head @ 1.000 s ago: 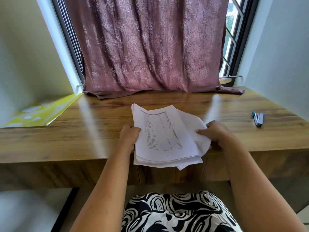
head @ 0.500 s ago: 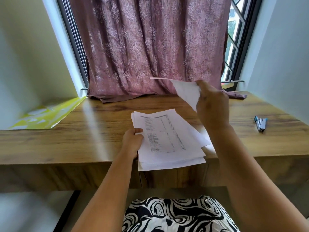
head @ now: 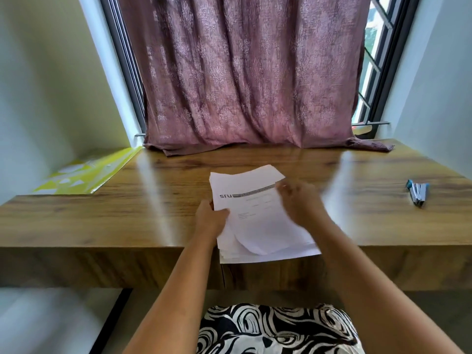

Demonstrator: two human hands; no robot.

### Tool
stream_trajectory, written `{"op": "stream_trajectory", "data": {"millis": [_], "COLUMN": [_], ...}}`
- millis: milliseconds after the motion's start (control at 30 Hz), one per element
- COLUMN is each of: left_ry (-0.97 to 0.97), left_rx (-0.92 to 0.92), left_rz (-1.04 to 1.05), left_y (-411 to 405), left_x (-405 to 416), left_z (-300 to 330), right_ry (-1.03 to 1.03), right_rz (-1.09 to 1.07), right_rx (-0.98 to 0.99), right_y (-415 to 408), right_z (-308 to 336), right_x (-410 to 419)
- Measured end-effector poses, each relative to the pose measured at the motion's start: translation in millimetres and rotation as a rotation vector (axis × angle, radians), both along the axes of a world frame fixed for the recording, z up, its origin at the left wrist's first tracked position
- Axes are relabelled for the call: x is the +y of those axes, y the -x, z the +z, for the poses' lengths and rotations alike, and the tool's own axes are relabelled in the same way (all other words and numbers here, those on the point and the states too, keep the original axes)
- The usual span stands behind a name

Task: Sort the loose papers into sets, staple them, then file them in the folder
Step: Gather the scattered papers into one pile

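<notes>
- Desk (head: pixel 127 205): wood, under a curtained window. All task items lie on it.
- Folder (head: pixel 86 175): yellow, far left corner, well apart from the stack. Nothing filed yet, I judge.
- Papers (head: pixel 258 226): loose stack at the near edge, overhanging it. Sheets fanned and misaligned; top sheet has a dark header.
- My left hand (head: pixel 210 221): pinches the stack's left edge, thumb on top.
- My right hand (head: pixel 301 203): blurred over the top sheet's right edge; cannot tell whether it grips.
- Stapler (head: pixel 417 191): far right, untouched.
- Risk: overhang plus a one-sided pinch, so lower sheets may slide off the desk; fanned sheets may get sorted into the wrong sets.
</notes>
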State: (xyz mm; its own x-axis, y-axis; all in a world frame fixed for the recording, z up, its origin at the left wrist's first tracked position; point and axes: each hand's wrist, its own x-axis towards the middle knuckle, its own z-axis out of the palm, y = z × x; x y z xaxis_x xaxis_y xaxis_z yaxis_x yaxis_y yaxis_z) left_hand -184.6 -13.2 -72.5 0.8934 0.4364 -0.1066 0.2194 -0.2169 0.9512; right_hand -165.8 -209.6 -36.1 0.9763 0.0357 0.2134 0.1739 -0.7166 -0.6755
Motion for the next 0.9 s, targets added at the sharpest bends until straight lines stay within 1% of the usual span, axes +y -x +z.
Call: {"op": "stream_trajectory", "data": {"millis": [33, 100, 133, 167, 233, 267, 367, 433, 500, 533, 600, 700, 767, 833, 867, 900], "left_ry": [0.0, 0.021, 0.042, 0.064, 0.098, 0.095, 0.009, 0.015, 0.13, 0.185, 0.236, 0.174, 0.177, 0.193, 0.217, 0.266], "left_rx": [0.003, -0.003, -0.008, -0.009, -0.013, -0.015, -0.001, 0.013, 0.049, 0.066, 0.08, 0.035, -0.108, -0.281, -0.367, -0.442], "left_rz": [0.007, 0.019, 0.025, 0.033, 0.024, 0.007, -0.032, -0.055, -0.082, -0.092, -0.11, -0.072, -0.081, -0.138, -0.164, -0.181], "left_y": [0.1, -0.1, -0.1, 0.1, -0.8, -1.3, -7.7, -13.4, -20.3, -23.4, -27.8, -27.4, -24.0, -20.0, -19.3, -20.7], "left_x": [-0.3, -2.5, -5.1, -8.2, -14.0, -17.4, -24.2, -26.4, -27.4, -27.1, -23.2, -15.8, -12.1, -8.6, -8.4, -8.2], "left_z": [0.8, 2.9, 4.2, 5.4, 7.8, 9.2, 15.0, 20.0, 26.2, 27.9, 28.1, 22.9, 25.7, 37.8, 45.6, 53.2], "right_ry": [0.075, 0.3, 0.341, 0.307, 0.187, 0.168, 0.121, -0.062, -0.274, -0.342, -0.445, -0.575, -0.736, -0.873, -0.88, -0.831], "right_rz": [-0.084, -0.185, -0.218, -0.227, -0.197, -0.173, -0.153, -0.112, -0.027, 0.015, 0.073, 0.168, 0.294, 0.411, 0.439, 0.429], "right_rx": [0.02, 0.167, 0.243, 0.299, 0.338, 0.358, 0.414, 0.505, 0.619, 0.649, 0.63, 0.477, 0.34, 0.201, 0.132, 0.059], "right_y": [-19.1, -45.7, -52.5, -53.4, -49.4, -48.3, -48.5, -51.4, -48.3, -45.5, -37.6, -29.0, -23.1, -19.3, -18.8, -19.6], "right_z": [-2.1, -11.9, -16.0, -17.7, -14.1, -11.4, -4.2, -3.8, -3.0, -3.4, -4.8, -3.3, 4.3, 15.8, 22.0, 27.0], "right_x": [-14.8, -35.1, -38.9, -39.1, -34.1, -32.1, -31.2, -37.0, -42.4, -44.4, -46.0, -51.0, -56.4, -62.4, -63.7, -63.7]}}
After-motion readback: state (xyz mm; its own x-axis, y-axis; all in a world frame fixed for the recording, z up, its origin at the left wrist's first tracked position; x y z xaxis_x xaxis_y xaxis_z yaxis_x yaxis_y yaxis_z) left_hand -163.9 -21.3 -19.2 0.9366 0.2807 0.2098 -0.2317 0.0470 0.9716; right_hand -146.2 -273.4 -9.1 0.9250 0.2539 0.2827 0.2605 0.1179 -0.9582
